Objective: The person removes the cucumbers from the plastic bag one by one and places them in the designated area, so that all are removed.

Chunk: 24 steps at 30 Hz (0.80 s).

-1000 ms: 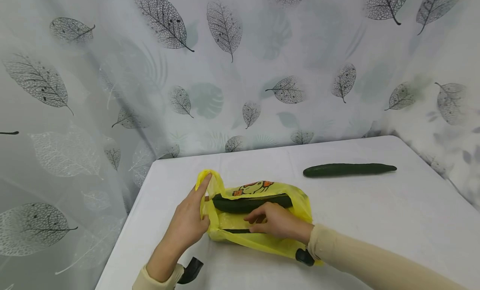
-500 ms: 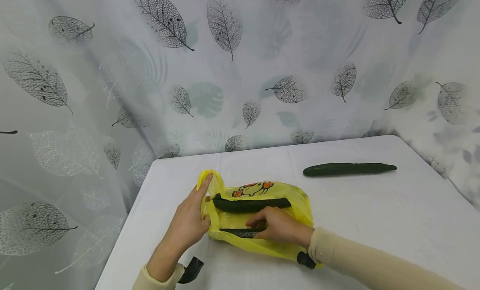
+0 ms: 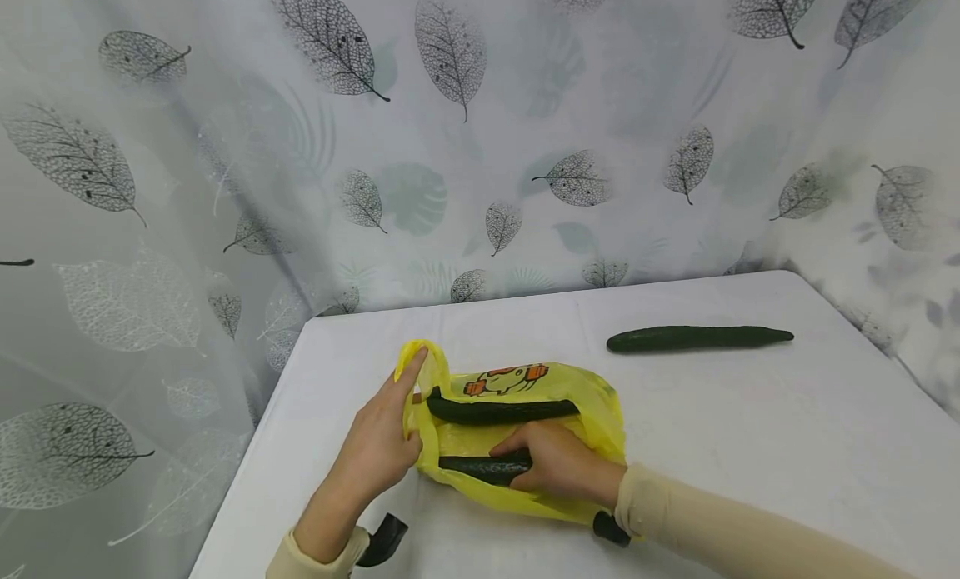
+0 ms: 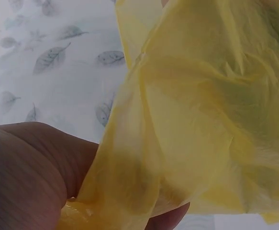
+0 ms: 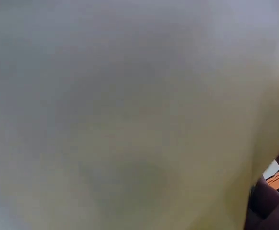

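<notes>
Sliding deeper into the yellow bag (image 3: 525,429) on the white table (image 3: 750,446), the right hand (image 3: 558,466) now grips a cucumber (image 3: 472,467); the left hand (image 3: 378,450) should keep pinching the handle (image 3: 414,358) wide.

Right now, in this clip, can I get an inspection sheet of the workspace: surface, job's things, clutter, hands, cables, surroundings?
Surface: white table, covered with a smooth cloth.
Job's things: yellow plastic bag lying open on its side; far cucumber and near cucumber lie in it; a third cucumber lies bare on the table, apart to the right.
Clutter: nothing seen.
Hands: left hand pinches the bag's mouth edge, forefinger along the handle loop; right hand inside the bag, fingers round the near cucumber.
Cables: nothing seen; a black wrist mount shows at the left cuff.
Surroundings: leaf-printed curtain behind and at both sides.
</notes>
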Each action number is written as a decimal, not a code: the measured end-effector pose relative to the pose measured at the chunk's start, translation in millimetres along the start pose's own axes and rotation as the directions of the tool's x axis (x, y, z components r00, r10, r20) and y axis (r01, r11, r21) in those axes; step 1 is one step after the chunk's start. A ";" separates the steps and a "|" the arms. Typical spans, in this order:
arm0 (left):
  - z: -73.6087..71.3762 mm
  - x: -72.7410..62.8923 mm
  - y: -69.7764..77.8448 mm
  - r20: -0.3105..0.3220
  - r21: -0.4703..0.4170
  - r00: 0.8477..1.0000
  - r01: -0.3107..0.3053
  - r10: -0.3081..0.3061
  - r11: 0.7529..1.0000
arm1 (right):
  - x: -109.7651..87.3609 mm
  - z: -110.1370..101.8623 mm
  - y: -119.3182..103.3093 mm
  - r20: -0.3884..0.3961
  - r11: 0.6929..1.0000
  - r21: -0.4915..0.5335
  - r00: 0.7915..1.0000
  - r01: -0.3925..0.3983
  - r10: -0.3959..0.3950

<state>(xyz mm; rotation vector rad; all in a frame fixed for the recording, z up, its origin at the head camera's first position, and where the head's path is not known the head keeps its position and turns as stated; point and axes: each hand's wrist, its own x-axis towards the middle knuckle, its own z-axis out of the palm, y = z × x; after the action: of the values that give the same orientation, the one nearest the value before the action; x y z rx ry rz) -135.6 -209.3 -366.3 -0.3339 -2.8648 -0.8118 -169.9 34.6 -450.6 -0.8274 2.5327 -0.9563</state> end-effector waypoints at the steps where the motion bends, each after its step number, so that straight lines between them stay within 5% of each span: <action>1: -0.2 0.0 -0.1 0.002 0.000 1.000 0.002 -0.002 1.000 | -0.4 0.4 -0.4 -0.002 1.000 -0.004 1.000 -0.002 0.002; 24: -4.8 1.4 -0.8 0.014 -0.006 1.000 0.006 -0.006 1.000 | -9.4 -15.2 -2.7 -0.120 0.997 0.076 0.993 -0.003 0.012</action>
<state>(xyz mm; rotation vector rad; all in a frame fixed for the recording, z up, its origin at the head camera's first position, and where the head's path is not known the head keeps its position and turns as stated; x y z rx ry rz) -136.7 -212.3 -362.4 -0.3328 -2.8789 -0.8221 -168.4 46.3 -436.9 -0.7592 2.5794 -1.1238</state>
